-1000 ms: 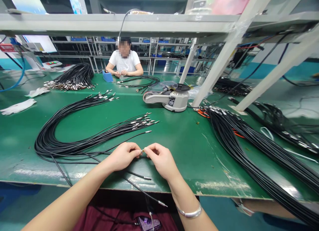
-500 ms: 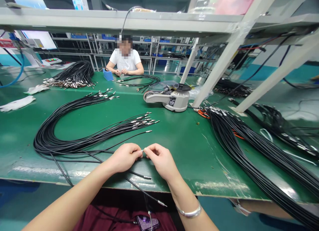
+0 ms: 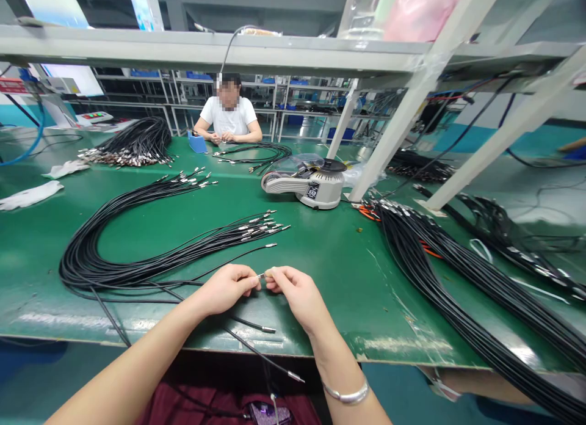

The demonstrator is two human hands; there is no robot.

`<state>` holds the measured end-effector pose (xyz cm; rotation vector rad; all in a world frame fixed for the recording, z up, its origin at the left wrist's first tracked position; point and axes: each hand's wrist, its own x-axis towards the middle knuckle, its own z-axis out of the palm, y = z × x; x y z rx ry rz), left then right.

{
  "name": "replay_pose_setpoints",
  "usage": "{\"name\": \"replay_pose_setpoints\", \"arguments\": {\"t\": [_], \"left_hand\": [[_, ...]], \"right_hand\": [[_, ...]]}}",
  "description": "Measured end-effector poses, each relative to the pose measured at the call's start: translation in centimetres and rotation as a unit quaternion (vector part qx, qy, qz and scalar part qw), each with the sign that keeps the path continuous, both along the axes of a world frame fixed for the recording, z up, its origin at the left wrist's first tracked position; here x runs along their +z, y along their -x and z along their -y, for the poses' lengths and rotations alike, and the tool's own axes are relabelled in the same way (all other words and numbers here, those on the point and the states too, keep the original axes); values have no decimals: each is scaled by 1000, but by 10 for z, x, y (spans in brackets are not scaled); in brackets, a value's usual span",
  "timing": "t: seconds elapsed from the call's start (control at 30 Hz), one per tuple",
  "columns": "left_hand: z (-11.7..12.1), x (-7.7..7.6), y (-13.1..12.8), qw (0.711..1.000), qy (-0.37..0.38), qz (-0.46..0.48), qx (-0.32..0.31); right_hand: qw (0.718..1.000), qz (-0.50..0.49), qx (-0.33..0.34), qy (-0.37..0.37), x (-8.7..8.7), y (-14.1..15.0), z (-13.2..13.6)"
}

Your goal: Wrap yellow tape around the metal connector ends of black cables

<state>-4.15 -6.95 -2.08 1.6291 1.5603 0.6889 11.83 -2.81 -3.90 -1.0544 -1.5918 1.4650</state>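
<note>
My left hand (image 3: 226,289) and my right hand (image 3: 293,290) meet over the near edge of the green table (image 3: 329,254). Both pinch the small metal tip (image 3: 260,276) of a thin black cable, fingers closed, left thumb and forefinger on the cable side, right fingertips on the tip's end. More loose black cables (image 3: 254,324) with metal ends trail under my hands and off the table edge toward my lap. A looped bundle of black cables (image 3: 137,254) with metal ends lies just beyond my left hand.
A grey tape dispenser (image 3: 306,184) stands mid-table. A thick bundle of black cables (image 3: 458,278) runs along the right side. Another bundle (image 3: 137,144) and white gloves (image 3: 32,194) lie far left. A person in a white shirt (image 3: 227,116) sits across. Shelf struts (image 3: 398,126) slant overhead.
My hands stay together on the cable tip; the fingers have shifted slightly. The view has tilted a little.
</note>
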Motion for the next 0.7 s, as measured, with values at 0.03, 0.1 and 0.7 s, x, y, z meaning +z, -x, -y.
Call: {"name": "replay_pose_setpoints", "arguments": {"t": [0.03,0.1,0.7], "left_hand": [[0,1,0,1000,1,4,-1],[1,2,1,1000,0,7,0],[16,5,-3,990,-70,-108,-54]], "right_hand": [[1000,-3,-1,-1,0,-1,0],[1000,2,3,-9,-1,-1,0],[995,64,36,-70,0,-1,9]]}}
